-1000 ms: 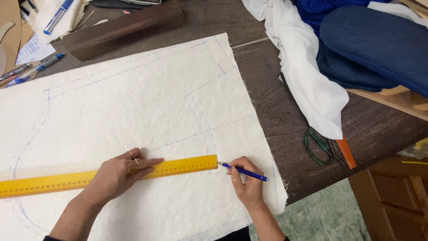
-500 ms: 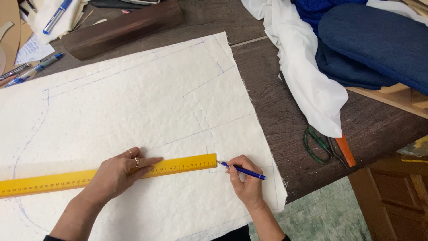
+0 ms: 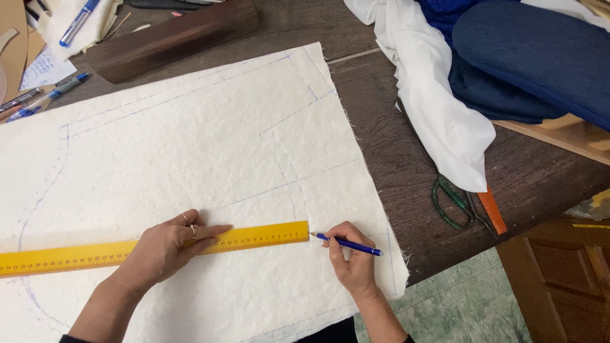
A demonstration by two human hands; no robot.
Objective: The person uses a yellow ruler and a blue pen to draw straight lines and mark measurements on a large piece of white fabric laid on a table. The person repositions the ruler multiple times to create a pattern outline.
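A large sheet of white fabric (image 3: 190, 146) with blue pen lines lies flat on the dark wooden table (image 3: 406, 171). A long yellow ruler (image 3: 267, 235) rests across its near part. My left hand (image 3: 166, 249) presses flat on the ruler, fingers spread, a ring on one finger. My right hand (image 3: 351, 259) grips a blue pen (image 3: 348, 244) whose tip touches the fabric just off the ruler's right end.
Green-handled scissors (image 3: 452, 202) with an orange sheath lie on the table at right, under a white cloth (image 3: 432, 108) and a dark blue fabric pile (image 3: 527, 57). A dark wooden block (image 3: 171, 38) and several pens (image 3: 38, 101) sit at the far left. The table edge runs near right.
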